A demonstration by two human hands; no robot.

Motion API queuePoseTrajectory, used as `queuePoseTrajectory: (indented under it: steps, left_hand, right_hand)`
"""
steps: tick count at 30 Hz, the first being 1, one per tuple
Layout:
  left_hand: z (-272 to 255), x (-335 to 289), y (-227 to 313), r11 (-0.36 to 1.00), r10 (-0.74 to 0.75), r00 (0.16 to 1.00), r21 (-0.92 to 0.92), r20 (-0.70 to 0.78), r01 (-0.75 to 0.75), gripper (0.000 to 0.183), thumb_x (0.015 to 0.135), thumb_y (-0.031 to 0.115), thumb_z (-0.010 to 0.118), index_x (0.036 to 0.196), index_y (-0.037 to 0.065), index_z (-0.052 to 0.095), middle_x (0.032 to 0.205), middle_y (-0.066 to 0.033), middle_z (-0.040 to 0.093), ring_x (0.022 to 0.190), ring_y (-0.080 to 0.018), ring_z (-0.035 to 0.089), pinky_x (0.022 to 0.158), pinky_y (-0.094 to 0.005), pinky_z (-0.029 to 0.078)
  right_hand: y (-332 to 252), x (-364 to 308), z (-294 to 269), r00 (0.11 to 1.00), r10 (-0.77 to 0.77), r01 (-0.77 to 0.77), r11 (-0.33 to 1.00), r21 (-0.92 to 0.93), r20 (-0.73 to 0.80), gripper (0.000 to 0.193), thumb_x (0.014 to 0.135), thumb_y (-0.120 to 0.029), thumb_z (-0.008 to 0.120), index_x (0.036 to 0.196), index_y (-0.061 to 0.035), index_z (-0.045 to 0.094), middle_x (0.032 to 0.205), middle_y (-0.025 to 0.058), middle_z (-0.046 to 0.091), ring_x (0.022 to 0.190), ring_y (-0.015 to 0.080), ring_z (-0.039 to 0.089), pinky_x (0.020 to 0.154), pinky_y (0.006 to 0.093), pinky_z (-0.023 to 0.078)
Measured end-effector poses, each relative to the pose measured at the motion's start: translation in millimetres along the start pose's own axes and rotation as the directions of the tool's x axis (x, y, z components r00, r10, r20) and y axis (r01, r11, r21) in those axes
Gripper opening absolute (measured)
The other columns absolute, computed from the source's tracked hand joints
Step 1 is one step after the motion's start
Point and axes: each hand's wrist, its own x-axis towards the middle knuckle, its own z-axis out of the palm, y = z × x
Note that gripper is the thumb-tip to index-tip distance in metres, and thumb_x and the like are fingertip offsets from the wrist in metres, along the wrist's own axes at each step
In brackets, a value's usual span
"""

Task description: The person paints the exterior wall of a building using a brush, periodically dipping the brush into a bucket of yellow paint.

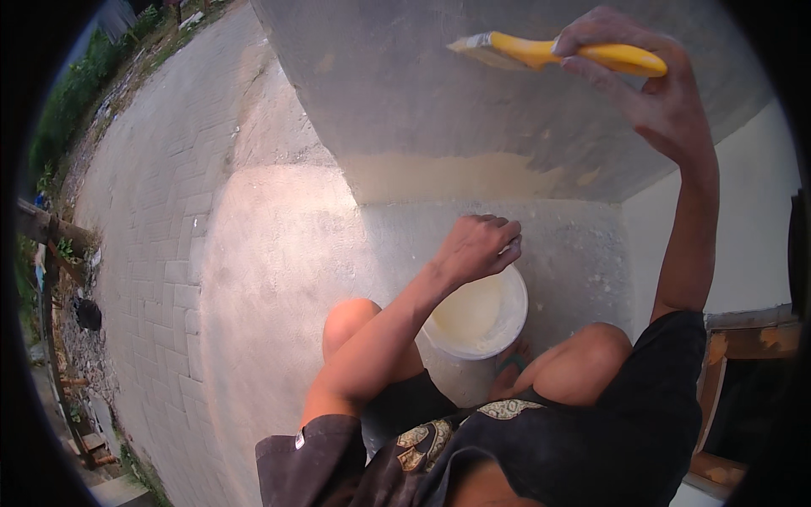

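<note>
My right hand (646, 72) is raised at the upper right, its fingers closed round the yellow handle of a paintbrush (524, 51). The brush points left, with its pale bristles at or close to the grey wall (405, 101). Below, a white bucket (517, 325) stands between my knees and holds cream-coloured paint (466, 314). My left hand (480, 247) is curled shut above the bucket's far rim; whatever its fingers hold, if anything, is hidden. A cream painted band (448, 176) runs along the foot of the wall.
Pale splashes mark the concrete floor (583, 262). A lighter wall (718, 228) meets the grey one at right, with a wooden frame (714, 389) lower down. Paving (152, 253) stretches along the left, edged by plants (72, 106) and wooden rails (55, 224).
</note>
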Motion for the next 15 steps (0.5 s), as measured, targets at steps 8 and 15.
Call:
queuePoseTrajectory:
  steps: [8,15]
  left_hand:
    - [7,10,6,0.999,0.025,0.999,-0.034,0.023,-0.024,0.013,0.080,0.015,0.058,0.075,0.004,0.055,0.065,-0.0090,0.061,0.063,-0.0263,0.061,0.059,-0.0383,0.049]
    - [6,11,3,0.999,0.020,1.000,-0.027,0.023,-0.020,0.013,0.081,0.016,0.058,0.074,0.005,0.056,0.065,-0.0083,0.061,0.062,-0.0263,0.061,0.058,-0.0376,0.049]
  right_hand:
    - [64,-30,63,0.881,0.191,-0.149,0.980,-0.130,0.432,0.012,0.081,-0.011,0.067,0.091,-0.0043,0.067,0.087,0.0065,0.066,0.078,0.0205,0.061,0.074,0.0318,0.047]
    - [-14,29,-60,0.999,0.042,-0.042,0.990,-0.132,-0.004,0.006,0.083,-0.006,0.067,0.087,-0.0017,0.066,0.082,0.0065,0.066,0.078,0.0158,0.061,0.072,0.0262,0.049]
